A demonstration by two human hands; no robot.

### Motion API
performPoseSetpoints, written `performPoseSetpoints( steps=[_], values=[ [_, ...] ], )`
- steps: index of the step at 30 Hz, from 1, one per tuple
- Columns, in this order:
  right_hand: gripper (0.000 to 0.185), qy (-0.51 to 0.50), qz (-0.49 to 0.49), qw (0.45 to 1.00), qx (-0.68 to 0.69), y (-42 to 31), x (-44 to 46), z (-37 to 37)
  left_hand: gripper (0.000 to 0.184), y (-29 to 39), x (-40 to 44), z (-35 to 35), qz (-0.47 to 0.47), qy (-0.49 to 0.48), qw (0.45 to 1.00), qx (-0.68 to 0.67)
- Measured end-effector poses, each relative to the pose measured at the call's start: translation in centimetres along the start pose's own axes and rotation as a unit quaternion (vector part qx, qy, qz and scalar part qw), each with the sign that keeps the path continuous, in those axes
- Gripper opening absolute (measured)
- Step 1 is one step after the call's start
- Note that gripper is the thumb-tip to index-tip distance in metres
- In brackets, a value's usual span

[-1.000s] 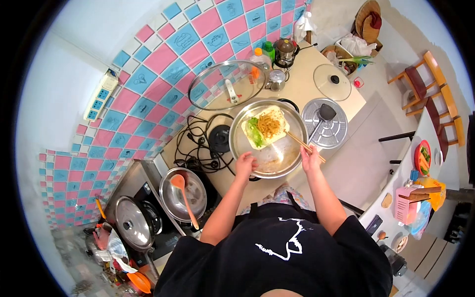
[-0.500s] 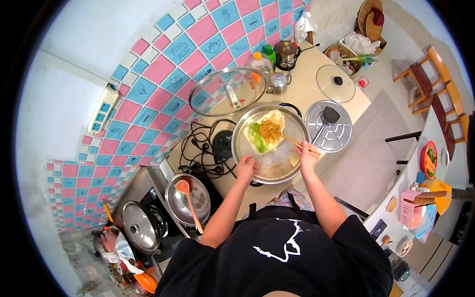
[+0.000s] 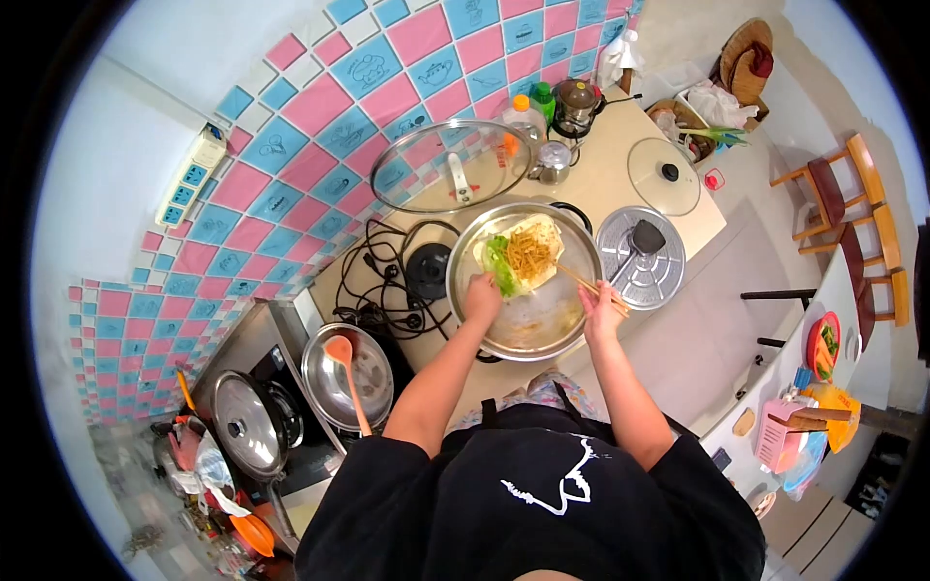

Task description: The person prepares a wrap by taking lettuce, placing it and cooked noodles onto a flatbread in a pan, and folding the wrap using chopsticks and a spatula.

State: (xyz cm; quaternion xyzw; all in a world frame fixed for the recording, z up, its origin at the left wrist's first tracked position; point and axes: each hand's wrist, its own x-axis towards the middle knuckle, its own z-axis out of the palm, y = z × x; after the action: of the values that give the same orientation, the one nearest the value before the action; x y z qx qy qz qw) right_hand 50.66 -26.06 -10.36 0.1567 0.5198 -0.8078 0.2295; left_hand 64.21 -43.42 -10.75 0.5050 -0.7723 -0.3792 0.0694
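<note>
A wide, shallow metal pan (image 3: 531,337) sits before me with a pale flatbread (image 3: 550,232) in it. On the flatbread lie green lettuce (image 3: 500,263) and brown shredded filling (image 3: 529,256). My left hand (image 3: 482,300) is closed, its fingertips at the flatbread's near left edge beside the lettuce; the pinch itself is partly hidden. Wooden chopsticks (image 3: 578,280) are held in my right hand (image 3: 603,308) over the pan's right rim, their tips touching the right side of the filling.
A glass lid (image 3: 426,184) stands tilted behind the pan. To the right, a black spatula (image 3: 647,238) rests on a round metal rack (image 3: 639,283). Black cables (image 3: 387,281) lie left of the pan, near a steel pot (image 3: 320,373) with an orange spoon (image 3: 341,351).
My left hand has moved up to the flatbread's edge, and its fingers have closed there. My right hand keeps the chopsticks at the filling. The whole view has shifted slightly.
</note>
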Motion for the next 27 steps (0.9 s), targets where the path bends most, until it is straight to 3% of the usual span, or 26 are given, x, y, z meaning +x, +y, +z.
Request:
performPoseSetpoints(
  steps=[3, 5, 8, 15, 21, 27],
  values=[
    [0.02, 0.029, 0.035, 0.999, 0.022, 0.2, 1.5, -1.1, 0.024, 0.7, 0.1, 0.4, 0.022, -0.004, 1.0, -0.015],
    [0.019, 0.028, 0.071, 0.995, 0.07, 0.7, 2.6, -2.1, 0.027, -0.6, 1.1, 2.0, 0.104, 0.019, 0.994, -0.016],
    [0.019, 0.047, 0.083, 0.993, 0.067, 0.3, 2.6, -1.8, 0.029, -0.2, 1.3, 2.5, 0.105, 0.019, 0.994, -0.008],
    [0.02, -0.034, 0.025, 0.998, -0.049, -0.8, 0.5, -0.3, 0.029, 0.0, 1.4, 3.4, 0.13, 0.039, 0.99, -0.033],
    [0.016, -0.02, 0.041, 0.999, 0.015, -0.6, 0.7, -0.8, 0.031, 0.0, 0.7, 2.6, 0.088, 0.044, 0.993, -0.067],
    [0.015, 0.025, 0.057, 0.998, 0.024, 0.9, 1.0, -1.6, 0.026, -1.3, -2.3, 2.4, -0.012, 0.085, 0.992, -0.098]
  ],
)
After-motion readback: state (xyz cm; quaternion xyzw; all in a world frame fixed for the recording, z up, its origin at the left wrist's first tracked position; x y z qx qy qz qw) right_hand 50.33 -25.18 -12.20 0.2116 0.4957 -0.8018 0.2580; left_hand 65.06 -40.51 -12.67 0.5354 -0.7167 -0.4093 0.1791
